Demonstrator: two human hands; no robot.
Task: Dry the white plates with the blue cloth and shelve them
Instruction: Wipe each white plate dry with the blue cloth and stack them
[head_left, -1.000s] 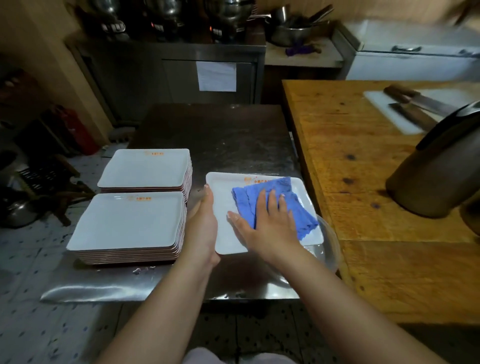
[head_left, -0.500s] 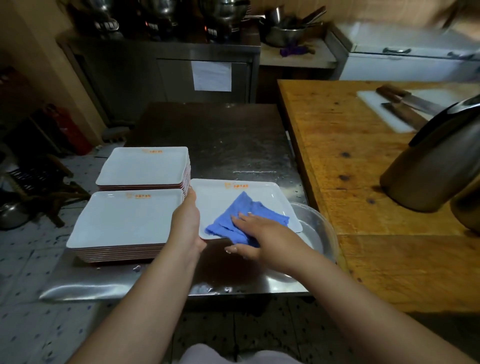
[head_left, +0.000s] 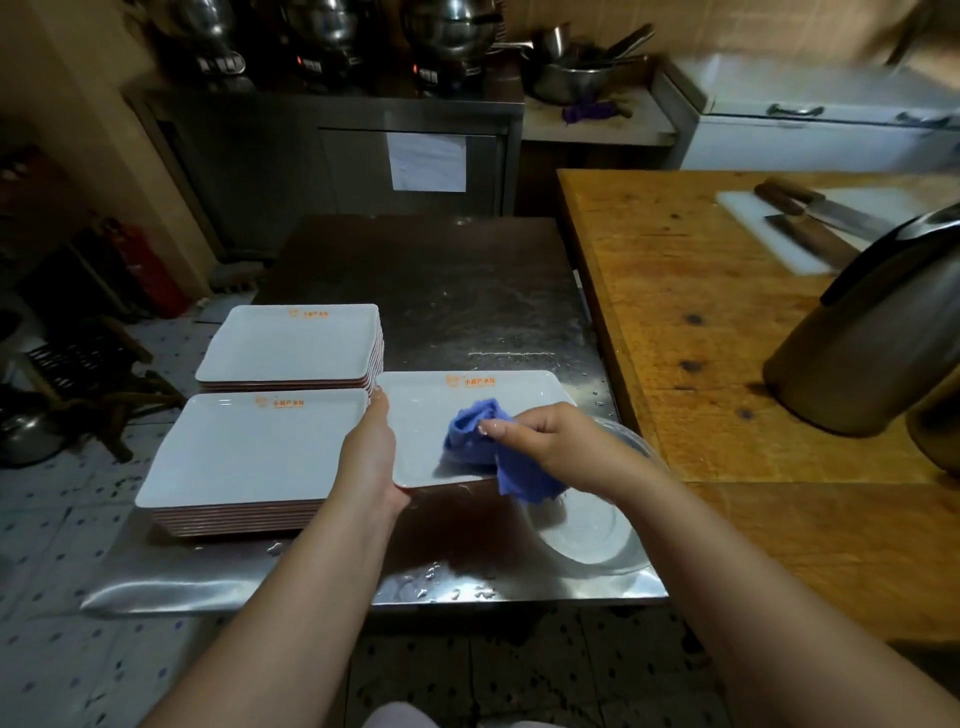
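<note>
**Cloth bunched at plate's near edge**

Since 0.5 s ago the blue cloth (head_left: 485, 441) has gone from spread flat to bunched up, w/ its tail hanging off the plate's near edge.

Steel bench (head_left: 447, 291) carries two stacks of white plates (head_left: 260, 452), side by side at left. Single white plate (head_left: 441, 415) sits just right of them, its right part over a clear bowl (head_left: 587, 525). Left hand (head_left: 366, 462) grips plate's left edge, thumb on top. Right hand (head_left: 556, 444) pinches cloth, fingers curled round it, on the plate.
</note>
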